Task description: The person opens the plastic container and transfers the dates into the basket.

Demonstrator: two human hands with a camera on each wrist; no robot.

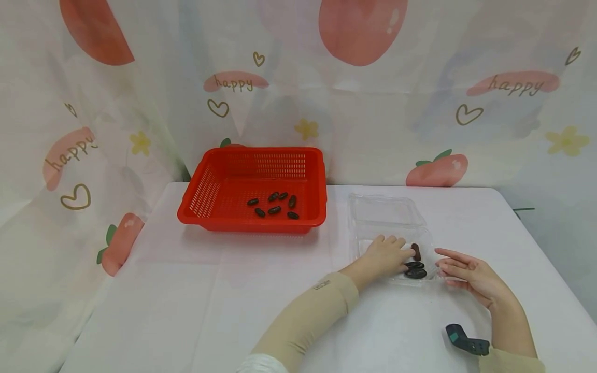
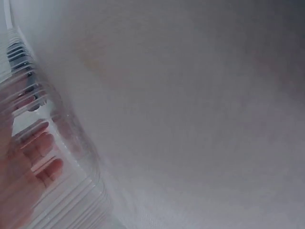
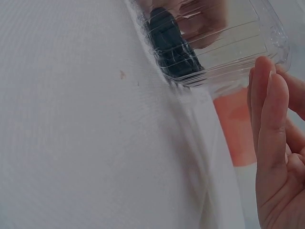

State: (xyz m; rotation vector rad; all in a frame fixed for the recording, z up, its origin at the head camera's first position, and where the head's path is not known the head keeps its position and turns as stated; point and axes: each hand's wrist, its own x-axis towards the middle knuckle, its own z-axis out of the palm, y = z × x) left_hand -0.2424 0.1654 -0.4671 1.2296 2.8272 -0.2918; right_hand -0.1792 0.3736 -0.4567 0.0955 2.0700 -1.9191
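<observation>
Reaching into the clear clamshell box (image 1: 389,228), the left hand (image 1: 384,255) lay with relaxed fingers over three dates (image 1: 415,265), dark, oblong and glossy, at its near right corner. The right hand (image 1: 468,273) rested open just beside the box. Judged partway: six dates (image 1: 275,203) remained in the red basket (image 1: 212,178).

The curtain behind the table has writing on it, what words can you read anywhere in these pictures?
"happy" on the pink shape of the curtain, above the red basket.
"happy" on the curtain, upper right.
"happy" on the curtain, left side, partly folded.
A small mark on the beige sleeve is too small to read.
Both wrist views show no writing.
</observation>
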